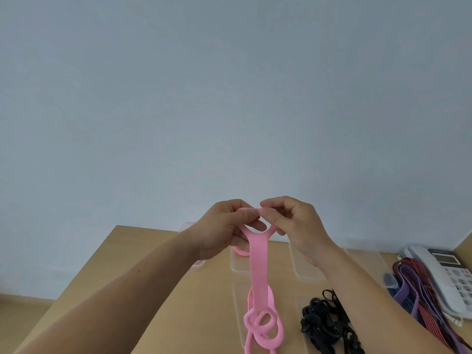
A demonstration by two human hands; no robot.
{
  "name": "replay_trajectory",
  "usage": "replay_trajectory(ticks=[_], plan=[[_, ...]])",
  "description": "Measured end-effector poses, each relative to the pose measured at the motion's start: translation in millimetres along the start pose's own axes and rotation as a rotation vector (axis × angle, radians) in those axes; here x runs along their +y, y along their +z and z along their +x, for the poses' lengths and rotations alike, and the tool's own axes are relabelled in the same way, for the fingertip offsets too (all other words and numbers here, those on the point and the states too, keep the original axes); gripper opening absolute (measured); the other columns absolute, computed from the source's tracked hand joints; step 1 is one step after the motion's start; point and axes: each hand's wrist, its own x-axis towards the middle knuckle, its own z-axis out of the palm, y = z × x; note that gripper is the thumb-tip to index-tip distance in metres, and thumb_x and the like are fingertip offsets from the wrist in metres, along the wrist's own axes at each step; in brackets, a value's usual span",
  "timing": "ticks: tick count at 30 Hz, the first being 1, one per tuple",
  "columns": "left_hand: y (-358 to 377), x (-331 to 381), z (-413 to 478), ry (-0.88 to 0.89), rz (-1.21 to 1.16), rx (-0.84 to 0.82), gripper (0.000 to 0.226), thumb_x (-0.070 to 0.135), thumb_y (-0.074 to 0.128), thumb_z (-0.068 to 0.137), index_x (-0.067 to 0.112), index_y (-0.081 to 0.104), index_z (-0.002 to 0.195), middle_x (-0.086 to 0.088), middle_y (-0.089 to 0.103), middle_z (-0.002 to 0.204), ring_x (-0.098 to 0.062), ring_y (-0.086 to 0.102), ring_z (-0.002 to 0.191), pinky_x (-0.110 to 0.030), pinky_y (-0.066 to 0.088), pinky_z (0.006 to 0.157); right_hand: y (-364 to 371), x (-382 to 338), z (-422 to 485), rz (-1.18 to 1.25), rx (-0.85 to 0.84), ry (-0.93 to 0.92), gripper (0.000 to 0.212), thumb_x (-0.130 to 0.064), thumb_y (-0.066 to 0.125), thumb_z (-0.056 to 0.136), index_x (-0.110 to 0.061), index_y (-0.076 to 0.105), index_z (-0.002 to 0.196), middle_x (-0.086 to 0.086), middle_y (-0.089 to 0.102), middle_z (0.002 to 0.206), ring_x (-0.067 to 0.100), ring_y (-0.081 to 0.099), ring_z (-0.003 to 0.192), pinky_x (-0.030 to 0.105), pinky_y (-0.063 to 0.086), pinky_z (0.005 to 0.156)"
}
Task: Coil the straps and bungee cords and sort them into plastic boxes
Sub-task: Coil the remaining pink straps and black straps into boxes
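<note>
Grip: two hands (224,232) (293,226), one pink strap (259,261)

Plain pale blue-grey wall (229,85) behind a light wooden table (153,264), white desk telephone (449,272) at its right edge.

The top end of the pink strap (258,261) vanishes between the pinching fingers of the left hand (224,229) and right hand (293,223); its looped lower end is cut by the bottom edge. Black cords (321,325) and the red and purple straps (419,297) also run out of frame below. The telephone (449,272) is cropped at the right, its keys too small to read. A clear box (238,264) lies partly behind the left hand, the pink coil (241,251) inside mostly hidden.
</note>
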Motion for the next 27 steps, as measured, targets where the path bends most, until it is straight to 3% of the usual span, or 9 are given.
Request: replay_trajectory(ticks=[3, 6, 9, 12, 15, 18, 21, 24, 27], plan=[[0.9, -2.1, -0.9, 0.01, 0.063, 0.003, 0.037, 0.027, 0.071, 0.091, -0.004, 0.061, 0.109, -0.019, 0.073, 0.106, -0.045, 0.068, 0.097, -0.057, 0.057, 0.084, -3.5, 0.5, -0.2, -0.01, -0.062, 0.091, 0.027, -0.036, 0.06, 0.096, -0.017, 0.076, 0.085, -0.002, 0.072, 0.076, 0.004, 0.051, 0.054, 0.017, 0.044, 0.054], [1.0, -7.7, -0.2, 0.015, 0.1, 0.022, 0.029, 0.019, 0.067, 0.094, -0.004, 0.059, 0.108, -0.019, 0.073, 0.105, -0.044, 0.069, 0.093, -0.055, 0.057, 0.084, -6.0, 3.0, -1.0, -0.098, -0.08, 0.103, 0.023, -0.03, 0.063, 0.095, -0.019, 0.075, 0.078, -0.007, 0.07, 0.068, 0.004, 0.052, 0.053, 0.015, 0.042, 0.052], [1.6, -11.8, 0.7, -0.007, 0.08, 0.057, 0.017, 0.014, 0.068, 0.093, 0.0, 0.062, 0.101, -0.016, 0.073, 0.097, -0.035, 0.068, 0.086, -0.056, 0.055, 0.086, -5.0, 7.4, -0.5, -0.185, -0.042, 0.005, 0.006, -0.023, 0.075, 0.086, -0.025, 0.075, 0.081, -0.013, 0.07, 0.072, -0.002, 0.057, 0.063, 0.011, 0.045, 0.059], [2.2, -11.9, 1.4, -0.095, 0.009, 0.028, 0.017, 0.017, 0.067, 0.092, 0.002, 0.062, 0.099, -0.019, 0.07, 0.095, -0.034, 0.068, 0.087, -0.055, 0.056, 0.089, -0.2, 12.5, -2.0, -0.304, 0.01, -0.084, 0.008, -0.024, 0.076, 0.085, -0.031, 0.072, 0.085, -0.021, 0.067, 0.077, 0.0, 0.059, 0.068, 0.014, 0.048, 0.063], [1.3, -9.2, -1.0, -0.192, -0.066, -0.02, 0.022, 0.016, 0.063, 0.093, -0.003, 0.066, 0.103, -0.024, 0.067, 0.097, -0.037, 0.069, 0.09, -0.049, 0.059, 0.085, 4.4, 17.6, -6.1, -0.356, 0.041, -0.205, 0.011, -0.017, 0.077, 0.085, -0.027, 0.071, 0.086, -0.018, 0.068, 0.079, 0.001, 0.062, 0.073, 0.011, 0.046, 0.064], [-0.3, -6.5, -2.4, -0.238, -0.077, -0.058, 0.038, 0.023, 0.059, 0.093, -0.006, 0.066, 0.117, -0.032, 0.064, 0.112, -0.045, 0.065, 0.105, -0.044, 0.058, 0.084, 6.5, 22.4, -7.7, -0.495, 0.041, -0.395, 0.014, -0.007, 0.076, 0.084, -0.019, 0.071, 0.089, -0.015, 0.063, 0.079, 0.005, 0.06, 0.074, 0.01, 0.044, 0.065], [-2.5, -7.2, -0.9, -0.229, -0.109, -0.045, 0.036, 0.015, 0.055, 0.097, -0.013, 0.061, 0.119, -0.037, 0.058, 0.124, -0.046, 0.062, 0.113, -0.049, 0.056, 0.094, 6.0, 25.9, -6.9, -0.525, 0.069, -0.488, 0.013, -0.006, 0.076, 0.082, -0.017, 0.072, 0.089, -0.013, 0.062, 0.08, 0.008, 0.059, 0.077, 0.011, 0.043, 0.068], [-4.3, -10.7, 1.6, -0.194, -0.124, -0.013, 0.026, 0.006, 0.057, 0.096, -0.014, 0.062, 0.111, -0.033, 0.064, 0.112, -0.047, 0.062, 0.114, -0.054, 0.049, 0.101, 5.0, 27.9, -6.6, -0.534, 0.088, -0.484, 0.014, -0.012, 0.078, 0.081, -0.023, 0.073, 0.087, -0.016, 0.062, 0.078, 0.008, 0.057, 0.08, 0.01, 0.039, 0.069], [-5.4, -12.9, 3.0, -0.157, -0.079, 0.03, 0.014, -0.003, 0.062, 0.091, -0.008, 0.065, 0.104, -0.03, 0.068, 0.108, -0.043, 0.067, 0.107, -0.052, 0.052, 0.099, 4.2, 28.1, -6.8, -0.37, 0.04, -0.315, 0.013, -0.018, 0.077, 0.083, -0.029, 0.071, 0.086, -0.016, 0.065, 0.083, 0.008, 0.059, 0.08, 0.015, 0.042, 0.062]])
